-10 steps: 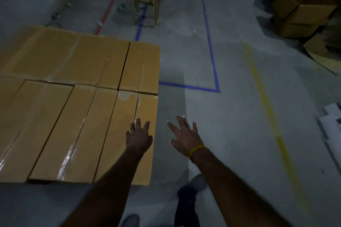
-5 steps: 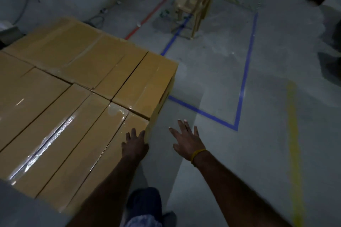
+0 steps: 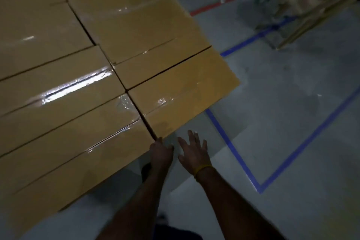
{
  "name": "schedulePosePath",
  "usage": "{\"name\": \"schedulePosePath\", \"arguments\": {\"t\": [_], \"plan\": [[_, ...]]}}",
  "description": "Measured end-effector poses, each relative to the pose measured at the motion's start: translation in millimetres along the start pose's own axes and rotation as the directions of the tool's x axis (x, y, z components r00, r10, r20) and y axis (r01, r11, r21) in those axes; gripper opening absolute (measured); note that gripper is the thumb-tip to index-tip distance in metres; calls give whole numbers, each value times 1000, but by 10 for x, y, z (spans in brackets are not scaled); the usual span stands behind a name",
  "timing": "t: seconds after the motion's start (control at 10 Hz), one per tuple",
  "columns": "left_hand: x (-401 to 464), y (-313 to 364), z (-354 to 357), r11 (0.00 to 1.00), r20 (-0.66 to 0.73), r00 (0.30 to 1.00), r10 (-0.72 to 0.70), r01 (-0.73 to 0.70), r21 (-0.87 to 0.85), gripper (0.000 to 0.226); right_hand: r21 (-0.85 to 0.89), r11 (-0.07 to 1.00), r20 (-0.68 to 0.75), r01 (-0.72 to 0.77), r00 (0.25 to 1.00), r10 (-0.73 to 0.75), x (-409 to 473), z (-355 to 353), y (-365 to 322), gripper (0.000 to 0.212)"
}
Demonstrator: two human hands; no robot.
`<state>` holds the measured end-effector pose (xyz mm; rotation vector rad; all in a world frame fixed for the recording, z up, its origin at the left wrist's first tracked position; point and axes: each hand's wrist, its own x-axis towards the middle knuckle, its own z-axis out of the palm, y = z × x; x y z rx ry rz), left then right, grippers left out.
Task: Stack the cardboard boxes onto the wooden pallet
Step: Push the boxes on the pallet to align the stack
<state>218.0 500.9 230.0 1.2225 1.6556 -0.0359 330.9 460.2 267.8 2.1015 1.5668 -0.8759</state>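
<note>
I'm squaring up the top layer of cardboard boxes (image 3: 87, 84), which lie packed side by side in a flat stack; the pallet itself is hidden beneath them. My left hand (image 3: 161, 154) sits against the stack's near edge right at the seam by the corner box (image 3: 183, 93), its fingers too dark to tell whether they press or curl, while my right hand (image 3: 193, 152) hovers just beside that edge, fingers spread, holding nothing. Next, I judge, both palms must push the corner box flush.
</note>
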Motion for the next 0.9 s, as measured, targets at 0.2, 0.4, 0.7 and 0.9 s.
{"name": "schedulePosePath", "arguments": {"t": [0.2, 0.4, 0.7, 0.9], "plan": [[459, 75, 253, 845, -68, 966, 251, -185, 501, 78, -213, 970, -85, 117, 987, -137, 746, -80, 341, 71], [1024, -20, 459, 678, 21, 956, 293, -223, 700, 96, -351, 872, -40, 342, 924, -379, 1709, -59, 608, 93], [1127, -38, 424, 722, -35, 975, 221, -140, 677, 114, -393, 737, 41, 550, 811, -583, 2167, 44, 701, 79], [764, 564, 456, 712, -233, 972, 21, 149, 686, 90, -316, 680, 87, 661, 734, -673, 1905, -730, 1181, 81]]}}
